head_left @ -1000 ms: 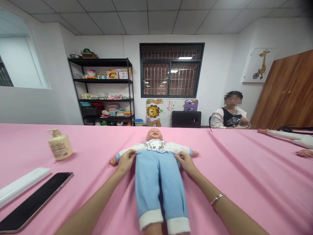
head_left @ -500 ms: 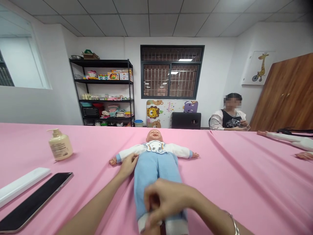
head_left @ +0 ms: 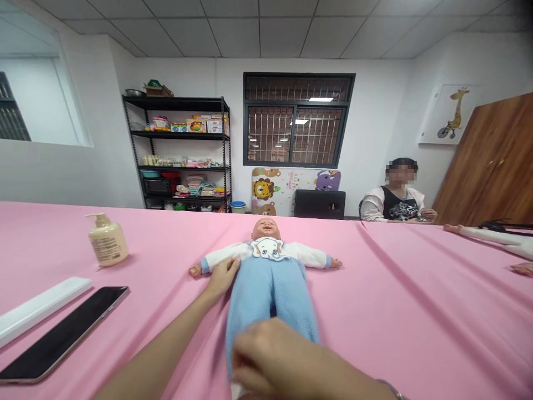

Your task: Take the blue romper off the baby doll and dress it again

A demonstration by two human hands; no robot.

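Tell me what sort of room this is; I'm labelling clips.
Probably a baby-care training room: a baby doll in blue trousers lies on a pink-covered table, a pump bottle stands nearby, and a shelf holds toys and folded clothes.

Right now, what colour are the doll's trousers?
Light blue: the doll's trousers show best in the head view.

My left forearm (head_left: 158,347) and right forearm (head_left: 337,378) are bare; a thin metal bangle (head_left: 390,386) sits just behind my right hand (head_left: 270,355).
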